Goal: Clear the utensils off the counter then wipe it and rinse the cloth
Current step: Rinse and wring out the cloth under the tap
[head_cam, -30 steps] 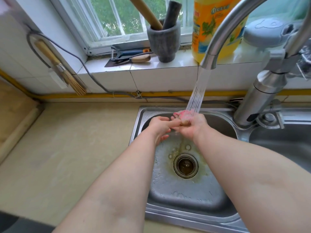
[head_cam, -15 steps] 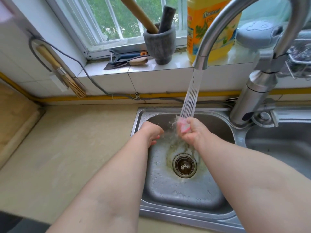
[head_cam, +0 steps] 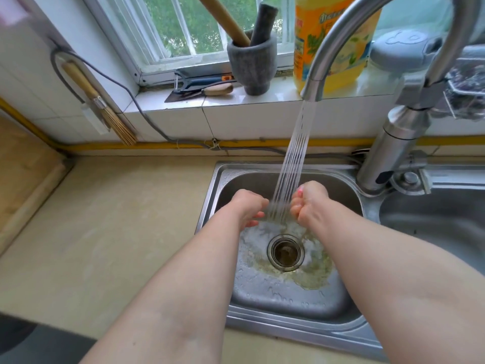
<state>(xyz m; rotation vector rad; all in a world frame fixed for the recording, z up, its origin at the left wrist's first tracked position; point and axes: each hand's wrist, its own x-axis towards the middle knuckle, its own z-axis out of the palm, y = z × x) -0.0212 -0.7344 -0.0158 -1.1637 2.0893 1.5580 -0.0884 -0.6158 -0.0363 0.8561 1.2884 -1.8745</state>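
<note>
Both my hands are over the left basin of the steel sink [head_cam: 223,179]. My right hand [head_cam: 309,203] is a fist squeezed around a small pink cloth [head_cam: 300,191], of which only a pink tip shows at the top of the fist. My left hand [head_cam: 249,208] is empty, fingers loosely curled, a short gap to the left of the fist. Water streams from the curved tap [head_cam: 330,46] and falls between the two hands onto the basin floor by the drain [head_cam: 285,252]. The beige counter [head_cam: 118,232] lies to the left of the sink.
On the window sill stand a stone mortar [head_cam: 253,64] with pestle and wooden stick, a peeler and small knife [head_cam: 202,88], and a yellow bottle [head_cam: 330,43]. A brush [head_cam: 99,103] hangs on the wall. A wooden board [head_cam: 23,174] sits far left. The right basin [head_cam: 433,222] is beside.
My hands were together wringing the pink cloth under the water. They have drawn apart; the left hand let go and the cloth is in the right fist alone.
</note>
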